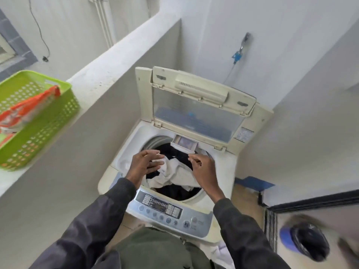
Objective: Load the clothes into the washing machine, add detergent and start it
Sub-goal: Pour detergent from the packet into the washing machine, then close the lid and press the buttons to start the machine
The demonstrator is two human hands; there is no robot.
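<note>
Over the clothes (pixel 174 175), the left hand (pixel 144 162) hovers spread at nine o'clock, the right hand (pixel 202 168) curled at three, possibly pinching something.

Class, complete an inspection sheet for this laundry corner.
Surface: pale plastered ledge bears green perforated plastic basket.
Job's things: cream top-loading washing machine, lid raised; dark and white clothes in drum; small white drawer jutting over drum's rear rim.
Clutter: orange-and-clear plastic bag in basket.
Hands: left hand, right hand over clothes; grips unclear.
Cables: thin dark cord on left wall; hose below blue tap.
Surroundings: white walls; blue bin, black liner.
</note>
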